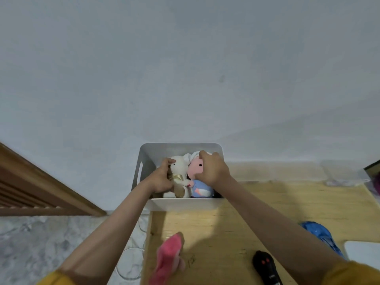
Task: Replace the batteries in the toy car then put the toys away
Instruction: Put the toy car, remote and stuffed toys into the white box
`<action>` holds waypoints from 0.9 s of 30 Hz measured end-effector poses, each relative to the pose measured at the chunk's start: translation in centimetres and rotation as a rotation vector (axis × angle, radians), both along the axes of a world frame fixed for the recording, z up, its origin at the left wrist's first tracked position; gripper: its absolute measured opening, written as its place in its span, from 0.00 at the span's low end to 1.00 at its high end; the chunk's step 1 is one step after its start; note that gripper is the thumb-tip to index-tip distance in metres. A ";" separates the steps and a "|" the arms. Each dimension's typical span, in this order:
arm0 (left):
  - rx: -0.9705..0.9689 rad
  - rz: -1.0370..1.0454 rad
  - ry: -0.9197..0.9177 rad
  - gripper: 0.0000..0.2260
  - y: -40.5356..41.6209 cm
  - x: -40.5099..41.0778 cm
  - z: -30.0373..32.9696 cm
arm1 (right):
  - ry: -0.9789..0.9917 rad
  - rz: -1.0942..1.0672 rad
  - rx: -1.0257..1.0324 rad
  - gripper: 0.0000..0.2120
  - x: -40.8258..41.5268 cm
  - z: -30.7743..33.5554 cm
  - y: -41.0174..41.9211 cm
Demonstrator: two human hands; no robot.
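Left hand [162, 177] grips cream plush rabbit [180, 171], right hand [213, 169] grips pink-faced plush doll [195, 166]; both toys lie heads toward wall in white plastic bin [148, 155].

- A pale grey-white wall [185, 68] fills the upper part of the view, from nine o'clock round to three o'clock.
- A wooden slatted frame [30, 188] slopes along the edge at nine o'clock.
- A marbled grey floor [41, 239] lies at seven to eight o'clock.
- The light wooden table [257, 206] spreads from six to four o'clock.
- A clear plastic container [345, 173] sits at three o'clock, against the wall; its contents are unclear.
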State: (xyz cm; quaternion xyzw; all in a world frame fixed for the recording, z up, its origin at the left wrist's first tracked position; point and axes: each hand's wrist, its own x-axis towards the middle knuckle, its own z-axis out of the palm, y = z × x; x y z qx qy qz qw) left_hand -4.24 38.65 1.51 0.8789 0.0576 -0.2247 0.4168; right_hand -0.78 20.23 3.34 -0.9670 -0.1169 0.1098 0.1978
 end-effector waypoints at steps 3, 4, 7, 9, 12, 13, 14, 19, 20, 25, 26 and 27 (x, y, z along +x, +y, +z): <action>0.084 -0.114 0.074 0.41 -0.3 0.5 -0.4 | 0.056 -0.001 -0.071 0.25 0.1 -1.3 0.5; 0.107 -0.139 0.086 0.42 -0.4 0.7 -0.4 | 0.076 -0.004 -0.082 0.25 0.3 -1.5 0.5; 0.131 -0.165 0.115 0.43 -0.2 1.2 -0.3 | 0.114 -0.010 -0.061 0.26 0.7 -1.7 0.6; 0.126 -0.165 0.126 0.43 0.1 1.5 -0.3 | 0.126 -0.018 -0.038 0.25 0.9 -1.9 0.5; 0.137 -0.156 0.124 0.42 0.3 1.6 -0.4 | 0.159 -0.007 -0.010 0.23 0.6 -1.6 0.3; 0.138 -0.145 0.123 0.42 0.3 1.5 -0.3 | 0.167 0.005 0.015 0.23 0.3 -1.4 0.1; 0.142 -0.130 0.120 0.41 0.1 1.4 -0.2 | 0.163 0.019 0.052 0.26 -0.1 -1.1 -0.1; 0.122 0.060 -0.031 0.39 -1.1 -1.2 1.8 | 0.079 -0.059 0.486 0.28 -3.7 1.1 -2.4; 0.139 0.097 -0.111 0.37 -1.4 -2.1 2.0 | 0.064 -0.083 0.564 0.27 -4.8 1.4 -3.0; 0.016 0.270 -0.682 0.19 -4.1 -9.0 2.7 | -0.068 -0.216 0.763 0.17 -10.5 1.6 -6.2; -0.021 0.306 -0.776 0.15 -4.8 -10.7 2.7 | -0.103 -0.234 0.738 0.16 -11.7 1.4 -7.0; -0.041 0.343 -0.845 0.11 -5.4 -12.4 2.3 | -0.134 -0.239 0.707 0.15 -13.0 0.8 -7.9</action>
